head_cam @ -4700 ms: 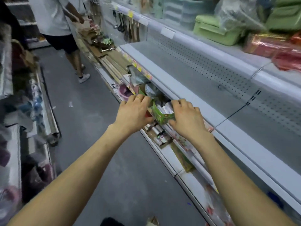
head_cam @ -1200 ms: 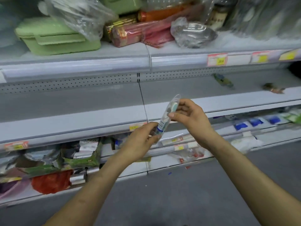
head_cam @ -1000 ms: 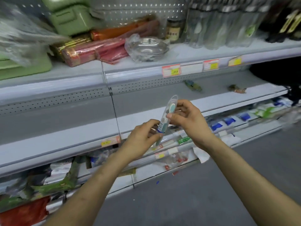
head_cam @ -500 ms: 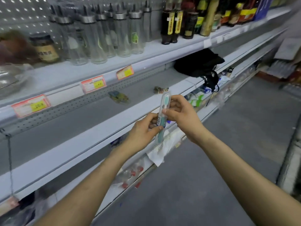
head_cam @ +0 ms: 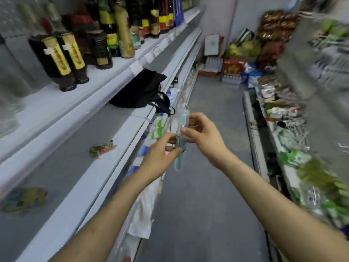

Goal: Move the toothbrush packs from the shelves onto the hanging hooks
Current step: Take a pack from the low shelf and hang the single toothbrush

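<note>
A clear toothbrush pack (head_cam: 181, 140) with a teal brush inside stands upright in front of me, over the aisle floor. My left hand (head_cam: 160, 157) pinches its lower half from the left. My right hand (head_cam: 203, 135) pinches its middle from the right, thumb on the front. The pack's top sticks up above both hands. No hanging hooks are plainly in view.
Grey shelves (head_cam: 105, 148) run along my left, with dark bottles (head_cam: 62, 59) on the upper one and a black bag (head_cam: 143, 91) on the middle one. Small packets (head_cam: 103, 148) lie on that shelf. Blurred goods (head_cam: 294, 129) line the right side; boxes (head_cam: 234, 67) stand at the aisle's end.
The view has swung right, from facing the shelves to looking down the aisle. Both hands keep their pinch on the toothbrush pack, which stays upright between them.
</note>
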